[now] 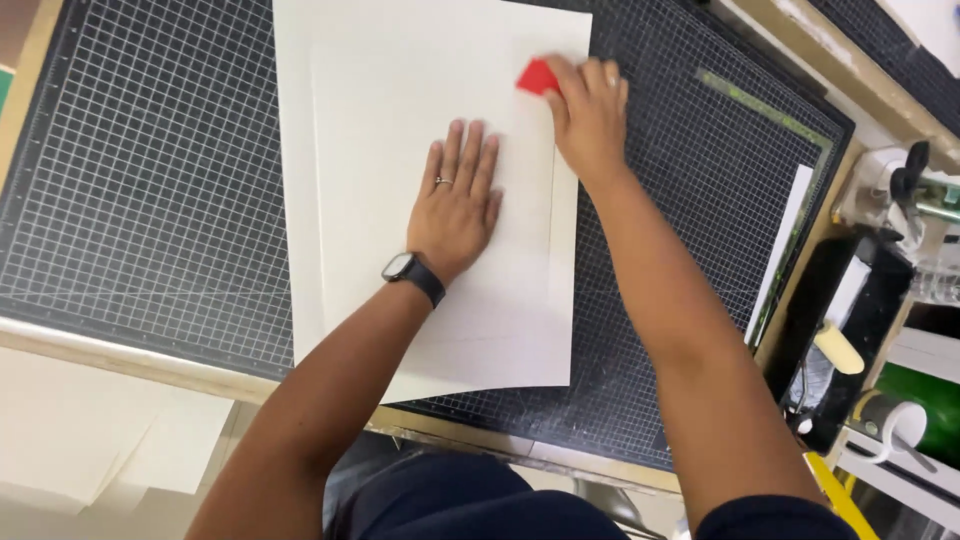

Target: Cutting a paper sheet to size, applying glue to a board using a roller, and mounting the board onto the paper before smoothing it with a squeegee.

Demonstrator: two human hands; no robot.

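Gridded cutting mat [150, 200] underneath, black tray [850, 330] off at 3 o'clock. Cream sheet [400, 100] runs long 12-to-6. Left hand [455, 205] lies flat on it, fingers together; right hand [590, 115] clamps a red scraper [536, 77].

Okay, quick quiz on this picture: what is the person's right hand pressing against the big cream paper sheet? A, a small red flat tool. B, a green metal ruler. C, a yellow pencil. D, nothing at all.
A: the right hand grips a small red flat tool on the large cream paper sheet, while the left hand lies flat on the sheet.
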